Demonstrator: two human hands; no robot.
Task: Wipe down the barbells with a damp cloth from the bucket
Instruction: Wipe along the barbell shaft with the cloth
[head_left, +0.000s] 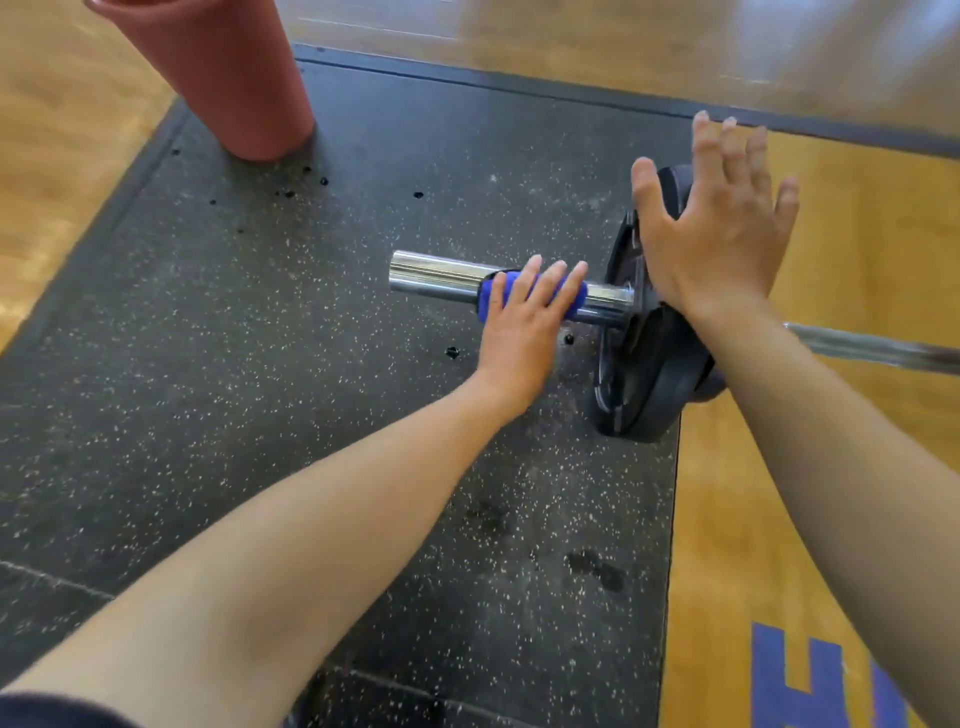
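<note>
A barbell lies across the black rubber mat (208, 364). Its chrome sleeve (436, 275) points left, and black weight plates (639, 384) stand at the mat's right edge. A blue cloth (491, 293) is wrapped over the sleeve. My left hand (524, 322) grips the cloth around the sleeve, fingers curled over the top. My right hand (717, 223) is spread flat against the top of the plates, fingers straight. The thin bar shaft (872, 345) runs off to the right. A reddish-pink bucket (223, 73) stands at the mat's far left corner.
Dark water drops dot the mat near the bucket and under the sleeve. Wooden gym floor (831, 467) lies right of the mat, with blue painted lettering (810, 680) at the lower right. More wood floor borders the mat at the left and back.
</note>
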